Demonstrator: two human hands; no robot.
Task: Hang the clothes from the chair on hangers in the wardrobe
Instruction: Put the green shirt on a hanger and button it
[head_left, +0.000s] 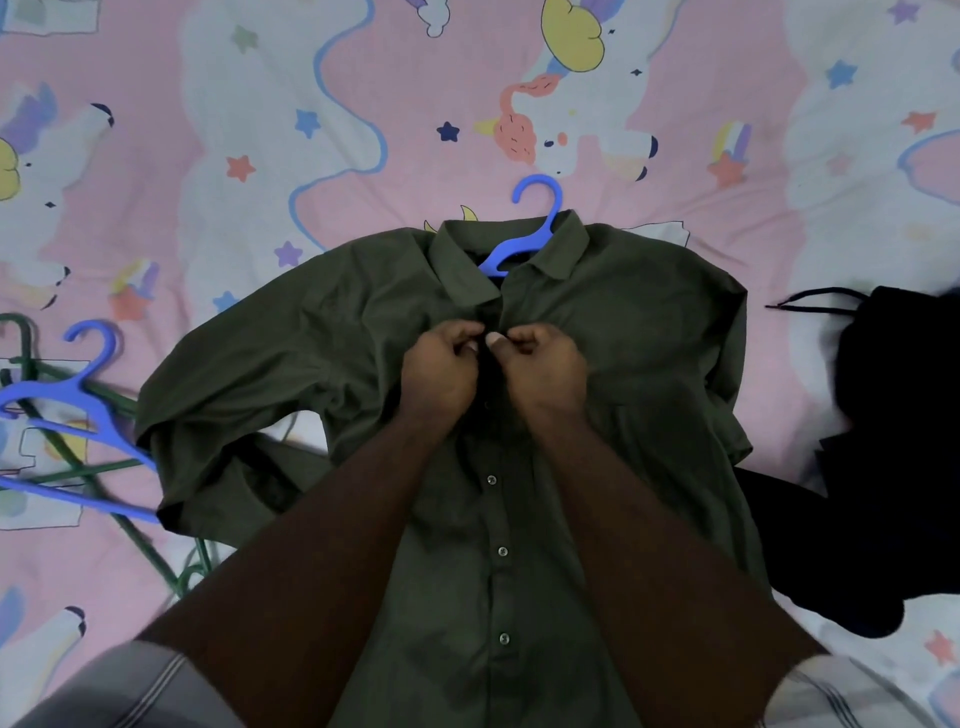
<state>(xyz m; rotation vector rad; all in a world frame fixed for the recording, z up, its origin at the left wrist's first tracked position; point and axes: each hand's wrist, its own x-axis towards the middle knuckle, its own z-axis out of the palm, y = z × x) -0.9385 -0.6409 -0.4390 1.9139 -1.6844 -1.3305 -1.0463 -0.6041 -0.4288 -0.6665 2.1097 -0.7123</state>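
Note:
A dark green button-up shirt (634, 332) lies flat on the bed, front side up. A blue hanger (524, 234) sits inside its collar, hook sticking out past the neck. My left hand (441, 371) and my right hand (543, 371) meet at the placket just below the collar. Each pinches one edge of the shirt front there, at the upper buttons. Several buttons lower down the placket are closed.
The pink cartoon-print bedsheet (208, 156) covers the whole bed. A spare blue hanger (78, 400) lies on green hangers (98, 473) at the left. A black garment (893, 457) with a drawstring lies at the right.

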